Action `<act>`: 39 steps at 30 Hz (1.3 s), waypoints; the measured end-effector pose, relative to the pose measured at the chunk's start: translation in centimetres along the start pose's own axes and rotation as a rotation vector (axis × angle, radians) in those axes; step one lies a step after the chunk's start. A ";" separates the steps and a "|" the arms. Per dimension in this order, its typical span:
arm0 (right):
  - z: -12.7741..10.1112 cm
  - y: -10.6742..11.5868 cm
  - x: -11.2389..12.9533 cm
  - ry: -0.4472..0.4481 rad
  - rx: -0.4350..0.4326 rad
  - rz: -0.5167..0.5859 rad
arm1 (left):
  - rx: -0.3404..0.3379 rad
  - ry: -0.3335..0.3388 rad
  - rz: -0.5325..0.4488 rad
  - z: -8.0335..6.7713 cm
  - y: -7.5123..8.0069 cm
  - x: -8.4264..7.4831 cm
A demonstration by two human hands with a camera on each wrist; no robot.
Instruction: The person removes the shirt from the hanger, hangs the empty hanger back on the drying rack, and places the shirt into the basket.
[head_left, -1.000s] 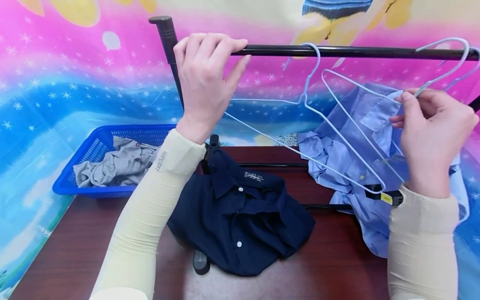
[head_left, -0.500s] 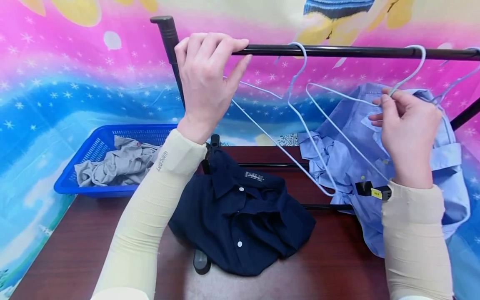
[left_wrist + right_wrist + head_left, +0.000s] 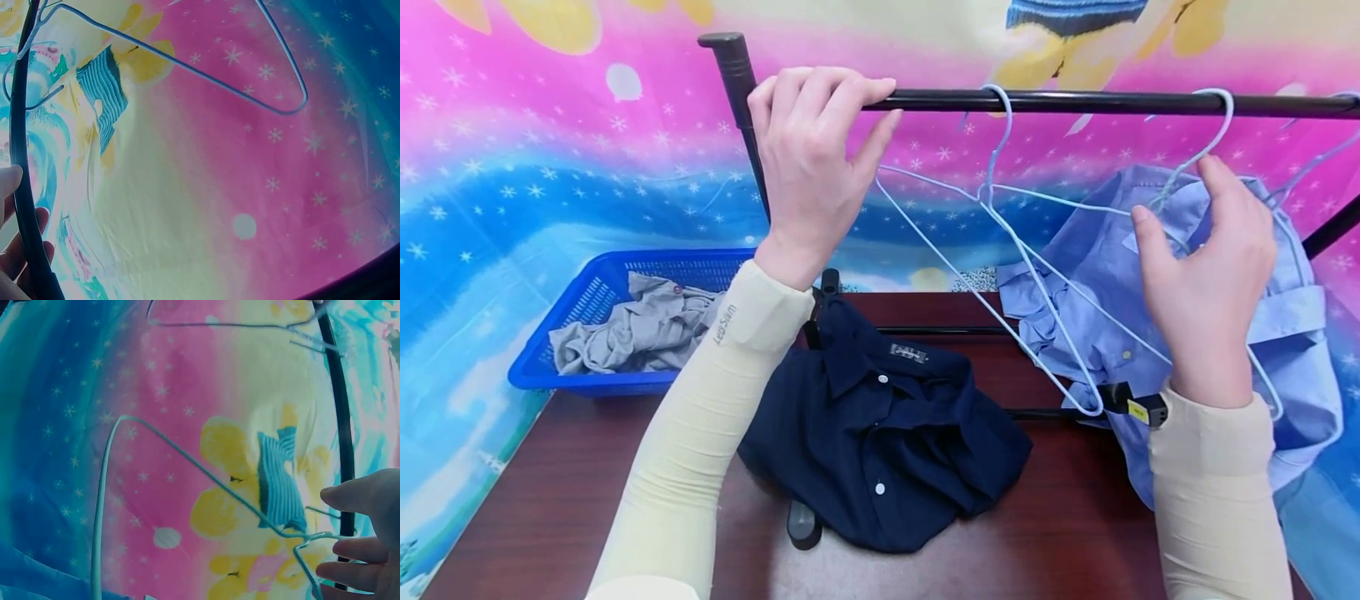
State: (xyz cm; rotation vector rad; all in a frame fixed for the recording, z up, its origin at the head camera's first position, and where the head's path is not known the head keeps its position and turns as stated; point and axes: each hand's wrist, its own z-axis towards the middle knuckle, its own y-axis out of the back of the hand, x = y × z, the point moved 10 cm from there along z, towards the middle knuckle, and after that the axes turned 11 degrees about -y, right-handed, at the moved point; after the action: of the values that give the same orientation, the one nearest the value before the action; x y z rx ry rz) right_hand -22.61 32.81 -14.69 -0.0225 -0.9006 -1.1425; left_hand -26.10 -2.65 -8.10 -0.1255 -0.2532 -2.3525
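My left hand (image 3: 811,158) grips the black rail (image 3: 1075,102), fingers curled over it. My right hand (image 3: 1206,275) is spread wide, fingers just below the wire hanger (image 3: 1206,146) hooked on the rail, light blue shirt (image 3: 1105,300) behind them.

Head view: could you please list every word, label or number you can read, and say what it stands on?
"LepSiam", as best it reads: small grey print on the left sleeve.
Neck label of the navy shirt: too small to read.
Yellow tag by the right wrist: too small to read.
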 end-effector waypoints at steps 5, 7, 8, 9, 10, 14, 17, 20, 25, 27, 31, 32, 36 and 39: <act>-1.2 1.1 1.6 0.048 -0.022 0.031 | -0.004 -0.002 -0.006 0.0 0.0 0.0; -1.7 1.5 2.4 0.058 -0.031 0.044 | -0.005 -0.010 -0.014 -0.1 0.1 -0.1; -2.0 1.7 2.9 0.066 -0.034 0.055 | -0.005 -0.018 -0.019 -0.1 0.1 -0.2; -2.2 1.9 3.3 0.082 -0.035 0.069 | -0.003 -0.026 -0.024 -0.2 0.1 -0.3; -2.5 2.1 3.8 0.101 -0.038 0.083 | 0.000 -0.033 -0.030 -0.2 0.1 -0.3; -3.6 2.7 5.6 0.195 -0.037 0.164 | 0.025 -0.071 -0.043 -0.5 0.2 -0.7; -4.2 2.4 6.2 0.226 -0.001 0.242 | 0.049 -0.090 -0.048 -0.6 0.2 -0.9; -4.4 1.8 6.1 0.209 0.057 0.295 | 0.060 -0.095 -0.059 -0.8 0.3 -1.1; -4.7 0.7 5.4 0.171 0.135 0.317 | 0.023 -0.098 -0.092 -1.4 1.1 -1.6; -4.8 0.1 4.9 0.139 0.169 0.326 | 0.004 -0.099 -0.106 -1.7 1.6 -1.9; -5.0 -1.2 3.5 0.083 0.234 0.339 | -0.011 -0.101 -0.134 -2.3 2.2 -2.4; -5.0 -1.5 3.0 0.062 0.248 0.343 | -0.010 -0.098 -0.147 -2.5 2.3 -2.5; -5.2 -3.0 1.5 0.037 0.318 0.314 | 0.004 -0.080 -0.191 -3.4 2.6 -2.9; -5.5 -4.0 0.7 0.020 0.374 0.275 | 0.019 -0.062 -0.212 -4.2 2.7 -3.1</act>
State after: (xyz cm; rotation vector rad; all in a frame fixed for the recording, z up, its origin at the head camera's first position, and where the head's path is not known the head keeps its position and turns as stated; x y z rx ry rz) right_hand -22.38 28.01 -19.54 0.1661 -1.0462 -0.7073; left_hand -22.10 -3.31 -12.30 -0.1693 -0.3335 -2.5586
